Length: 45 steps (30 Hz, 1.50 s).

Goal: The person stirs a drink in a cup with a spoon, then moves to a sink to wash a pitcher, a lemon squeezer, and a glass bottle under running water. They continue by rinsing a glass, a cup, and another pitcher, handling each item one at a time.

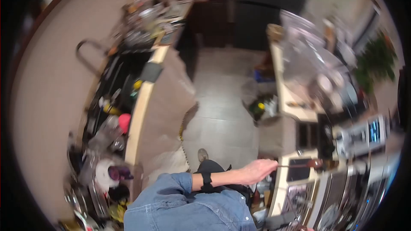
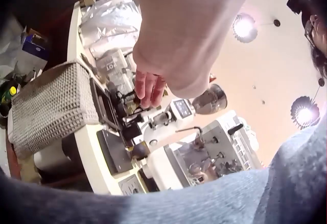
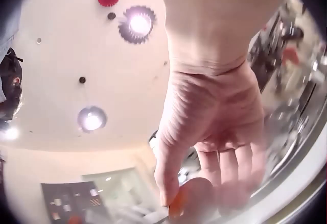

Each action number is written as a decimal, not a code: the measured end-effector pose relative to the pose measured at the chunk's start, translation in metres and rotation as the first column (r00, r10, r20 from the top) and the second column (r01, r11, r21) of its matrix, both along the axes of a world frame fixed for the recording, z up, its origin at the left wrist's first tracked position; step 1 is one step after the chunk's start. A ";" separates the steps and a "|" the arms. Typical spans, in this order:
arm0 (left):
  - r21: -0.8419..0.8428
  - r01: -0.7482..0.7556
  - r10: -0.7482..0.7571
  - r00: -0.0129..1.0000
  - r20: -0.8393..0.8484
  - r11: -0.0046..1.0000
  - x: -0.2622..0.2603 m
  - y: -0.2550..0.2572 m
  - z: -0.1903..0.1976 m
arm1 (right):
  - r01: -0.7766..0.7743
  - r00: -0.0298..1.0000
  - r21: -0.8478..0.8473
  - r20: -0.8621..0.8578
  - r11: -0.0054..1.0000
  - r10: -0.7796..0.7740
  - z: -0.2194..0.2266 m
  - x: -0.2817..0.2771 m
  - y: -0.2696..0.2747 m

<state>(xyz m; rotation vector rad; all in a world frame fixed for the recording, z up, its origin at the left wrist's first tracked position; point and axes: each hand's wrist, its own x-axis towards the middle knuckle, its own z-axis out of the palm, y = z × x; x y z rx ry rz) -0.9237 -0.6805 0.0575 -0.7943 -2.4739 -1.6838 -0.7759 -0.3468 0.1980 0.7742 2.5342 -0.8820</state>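
My left hand [image 1: 259, 171] reaches out over the counter at the right and grips the thin handle of a spoon-like tool with a rounded brown end [image 1: 316, 164]. In the left wrist view, the fingers of the left hand [image 2: 151, 87] curl down, and the wrist hides most of the tool. My right hand [image 3: 214, 116] holds a rounded brown-orange thing [image 3: 190, 201] between thumb and fingers; blur leaves its kind unclear. A coffee grinder [image 2: 179, 110] with a small screen stands beyond the left hand, next to a silver espresso machine [image 2: 225, 145].
A dark flat scale-like box [image 2: 113, 151] lies at the counter edge, and a waffle-weave towel [image 2: 53, 109] hangs over it. Plastic bags [image 1: 306, 47] and a plant [image 1: 376, 60] stand farther along. Across the aisle are a cluttered sink [image 1: 115, 77] and a draped cloth [image 1: 165, 98].
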 end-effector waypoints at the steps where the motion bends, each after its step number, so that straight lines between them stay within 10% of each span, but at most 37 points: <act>1: -0.027 -0.040 0.040 0.999 -0.004 0.999 0.002 -0.022 0.001 | -0.104 0.995 -0.060 0.006 0.993 0.104 0.000 -0.035 -0.024; 4: 0.020 -0.197 0.197 0.980 -0.038 0.980 0.015 -0.105 0.006 | -0.695 0.716 -0.094 -0.001 0.713 0.698 -0.046 -0.153 -0.106; 6: -0.032 -0.349 0.350 0.935 0.050 0.937 0.029 -0.157 -0.009 | -0.832 0.545 -0.227 -0.169 0.506 0.821 -0.093 -0.223 -0.188; 8: -0.088 -0.481 0.487 0.842 0.232 0.872 0.048 -0.206 -0.012 | -0.823 0.541 -0.354 -0.249 0.445 0.803 -0.097 -0.254 -0.304; 12: -0.157 -0.743 0.716 0.531 0.453 0.650 0.099 -0.287 -0.010 | -0.871 0.165 -0.491 -0.281 0.006 0.945 -0.105 -0.292 -0.502; 16: -0.038 -0.958 0.880 0.244 0.408 0.283 0.124 -0.332 -0.037 | -0.916 -0.246 -0.258 -0.247 -0.308 0.937 -0.096 -0.283 -0.649; 22: 0.066 -0.981 0.851 -0.122 0.512 -0.180 0.129 -0.386 -0.051 | -0.833 -0.538 0.008 -0.247 -0.553 0.806 -0.087 -0.282 -0.816; 24: 0.058 -0.959 0.806 -0.200 0.558 -0.277 0.120 -0.405 -0.059 | -0.784 -0.561 0.055 -0.487 -0.618 0.669 -0.116 -0.307 -0.887; 30: -0.062 -0.863 0.685 -0.440 0.580 -0.502 0.076 -0.472 -0.089 | -0.820 -0.084 -0.376 -0.666 -0.431 0.741 -0.108 -0.304 -1.094; 34: -0.015 -0.774 0.574 -0.482 0.663 -0.633 0.036 -0.515 -0.095 | -0.672 -0.157 -0.433 -0.709 -0.600 0.688 -0.096 -0.285 -1.150; 40: 0.261 -0.621 0.433 -0.141 0.890 -0.739 0.011 -0.559 -0.073 | -0.288 -0.480 -0.570 -0.609 -0.769 0.631 -0.102 -0.274 -1.146; 42: 0.291 -0.586 0.426 -0.103 0.899 -0.756 0.010 -0.572 -0.070 | -0.408 -0.550 -0.429 -0.589 -0.806 0.592 -0.111 -0.269 -1.162; 45: 0.256 -0.565 0.383 -0.117 0.917 -0.785 0.012 -0.587 -0.065 | -0.299 -0.804 0.219 -0.582 -0.929 0.122 -0.163 -0.256 -1.203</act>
